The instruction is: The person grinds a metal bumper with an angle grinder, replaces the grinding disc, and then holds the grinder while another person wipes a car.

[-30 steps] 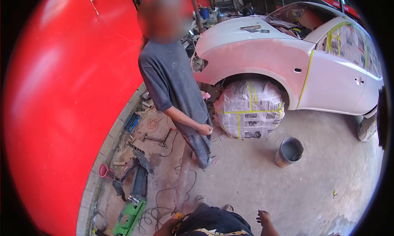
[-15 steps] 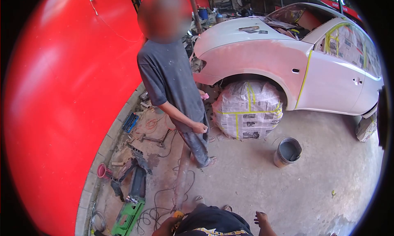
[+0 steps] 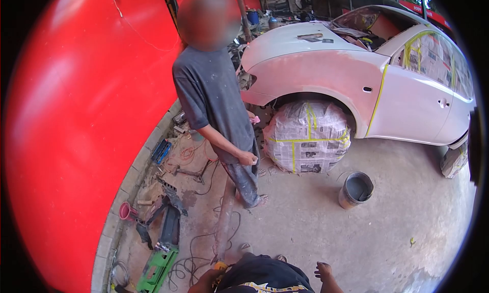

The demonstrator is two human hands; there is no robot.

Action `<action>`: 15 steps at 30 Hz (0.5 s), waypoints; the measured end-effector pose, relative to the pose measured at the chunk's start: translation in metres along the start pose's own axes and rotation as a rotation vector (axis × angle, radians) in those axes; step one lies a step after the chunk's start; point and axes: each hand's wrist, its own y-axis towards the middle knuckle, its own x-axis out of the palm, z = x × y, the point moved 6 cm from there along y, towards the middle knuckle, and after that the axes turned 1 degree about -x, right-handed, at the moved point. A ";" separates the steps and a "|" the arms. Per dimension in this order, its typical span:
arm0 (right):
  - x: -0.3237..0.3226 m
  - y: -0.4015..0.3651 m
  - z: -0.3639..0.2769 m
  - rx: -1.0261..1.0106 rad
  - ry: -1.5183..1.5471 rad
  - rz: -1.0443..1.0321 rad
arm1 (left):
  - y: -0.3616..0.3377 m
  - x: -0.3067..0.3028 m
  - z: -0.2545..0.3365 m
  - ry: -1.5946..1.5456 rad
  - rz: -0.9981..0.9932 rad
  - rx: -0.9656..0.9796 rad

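Note:
At the bottom of the view my left hand [image 3: 210,275] is low by my left side, closed around a yellow object [image 3: 220,266]. Most of that object is hidden by the hand and my dark shirt, so its kind does not show. My right hand [image 3: 323,270] hangs out to the right with its fingers loosely extended and nothing in it. A dark cable [image 3: 191,265] lies in loops on the floor beside my left hand.
Ahead, a co-worker [image 3: 214,99] stands beside a white car [image 3: 412,99] with a sanded pinkish fender. Newspaper and yellow tape cover its wheel [image 3: 308,135]. A bucket [image 3: 351,198] stands on the concrete. A green floor jack [image 3: 159,270] and a pipe [image 3: 224,221] lie left.
The view has shifted very slightly. My hands and the co-worker keep nearly the same pose.

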 end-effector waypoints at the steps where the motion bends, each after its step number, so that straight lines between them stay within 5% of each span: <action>1: 0.000 -0.001 -0.001 0.000 -0.002 0.001 | 0.000 -0.001 -0.001 0.001 -0.002 0.001; 15: 0.000 -0.001 -0.016 -0.025 -0.004 -0.001 | 0.019 -0.016 -0.016 -0.039 -0.067 0.003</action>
